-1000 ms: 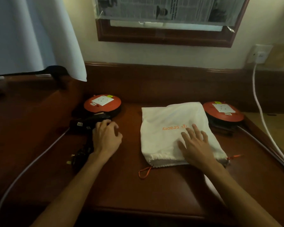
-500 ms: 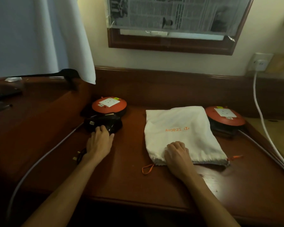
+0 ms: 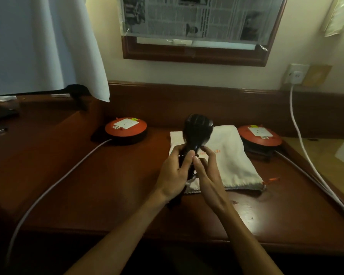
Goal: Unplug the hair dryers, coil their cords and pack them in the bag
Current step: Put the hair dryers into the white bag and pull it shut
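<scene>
Now the hair dryer (image 3: 198, 130) is up off the desk (image 3: 107, 185) by the L reel (image 3: 126, 127) & held over the bag (image 3: 236, 161), left hand (image 3: 175, 173) wrapped round its handle, right hand (image 3: 207, 171) pinching the neck, so prob. unplugged, cord-coiling next.

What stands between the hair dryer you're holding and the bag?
Nothing visible: the left hand and right hand hold the hair dryer over the white bag, which lies flat, mouth not held open.

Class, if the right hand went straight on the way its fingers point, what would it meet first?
The dryer, which the right hand seems to touch; beyond it, the bag.
</scene>
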